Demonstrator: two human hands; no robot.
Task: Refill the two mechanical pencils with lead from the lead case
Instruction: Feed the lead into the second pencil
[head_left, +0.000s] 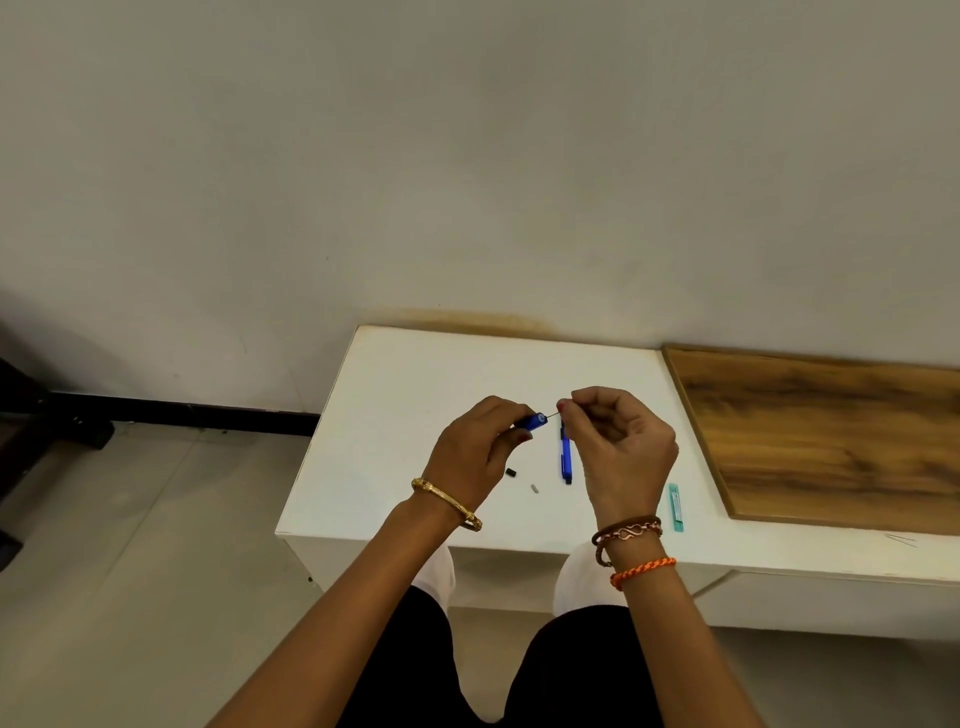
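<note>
My left hand (475, 447) grips a blue mechanical pencil (532, 421) above the white table (395, 415), its open end turned to the right. My right hand (618, 447) pinches a thin lead (552, 414) whose tip touches that open end. A second blue pencil (565, 457) lies on the table just below the hands, partly hidden by my right hand. The teal lead case (675, 507) lies flat to the right of my right wrist. A small black cap (511, 473) and a small grey piece (534, 488) rest on the table between my wrists.
A wooden board (831, 436) lies on the table's right part, up against the wall. The table's left edge drops to a tiled floor (130, 545). My knees sit under the front edge.
</note>
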